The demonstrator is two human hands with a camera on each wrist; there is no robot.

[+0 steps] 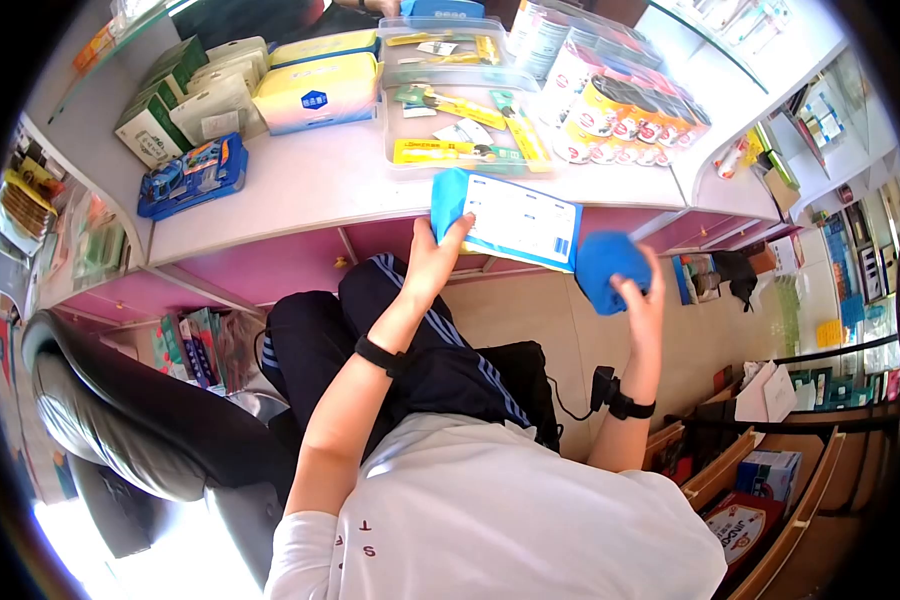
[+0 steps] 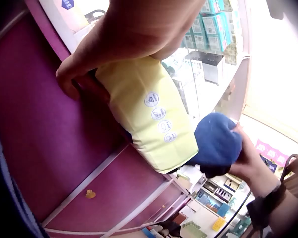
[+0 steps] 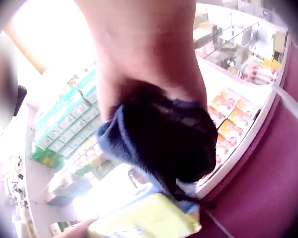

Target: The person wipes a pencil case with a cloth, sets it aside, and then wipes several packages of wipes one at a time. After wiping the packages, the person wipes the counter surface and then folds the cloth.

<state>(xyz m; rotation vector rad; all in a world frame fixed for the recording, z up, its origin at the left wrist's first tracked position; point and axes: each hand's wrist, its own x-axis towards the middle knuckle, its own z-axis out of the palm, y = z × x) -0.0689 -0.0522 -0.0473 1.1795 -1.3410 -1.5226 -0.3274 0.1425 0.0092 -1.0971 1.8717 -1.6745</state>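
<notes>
My left hand (image 1: 435, 258) grips one end of a soft rectangular pack (image 1: 515, 222), thumb on top. In the head view its upper face is white and printed, with blue edges. The left wrist view shows the pack's pale yellow side (image 2: 151, 114) with several round symbols. My right hand (image 1: 646, 298) holds a bunched blue cloth (image 1: 606, 268) by its near side, right at the pack's far end. The right wrist view shows the cloth's folds (image 3: 121, 134) and a dark hollow; most of the fingers are hidden there.
Behind the pack runs a white counter (image 1: 300, 215) with pink cabinet fronts. On it stand yellow tissue packs (image 1: 320, 95), a blue boxed set (image 1: 195, 175), a clear plastic tray (image 1: 395, 130) and wrapped cans (image 1: 610, 110). An open drawer (image 1: 760, 500) is at the right.
</notes>
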